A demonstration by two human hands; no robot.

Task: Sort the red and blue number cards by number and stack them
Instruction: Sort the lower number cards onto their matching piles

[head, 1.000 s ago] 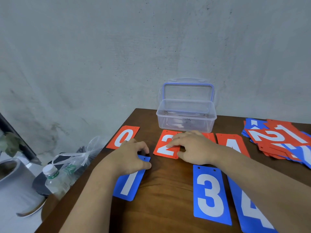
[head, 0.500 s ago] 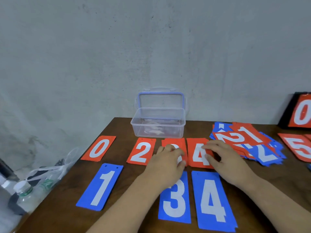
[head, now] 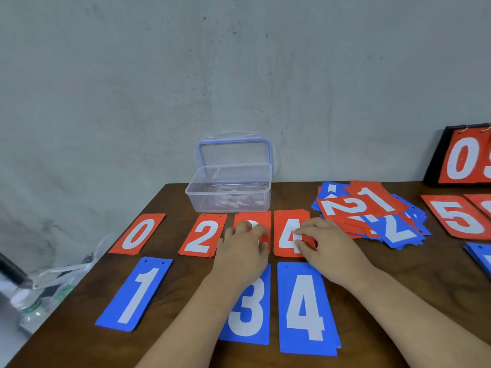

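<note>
**Hand pose.** Both your forearms reach forward over the worktop [head: 398, 274], palms down. Your left hand [head: 241, 253] curls its fingers [head: 253, 231] over the red 3 pile [head: 265, 221], thumb against its right edge, gripping it. Your right hand [head: 329, 248] bends its fingers [head: 305, 230] loosely onto the red 4 pile [head: 288, 235]; whether they pinch it cannot be told. Just left of your left fingers lies the red 2 pile [head: 202, 235]; right of your right fingers, the unsorted heap [head: 372, 211].

left hand [head: 243, 252], right hand [head: 328, 249], fingers curled
</note>
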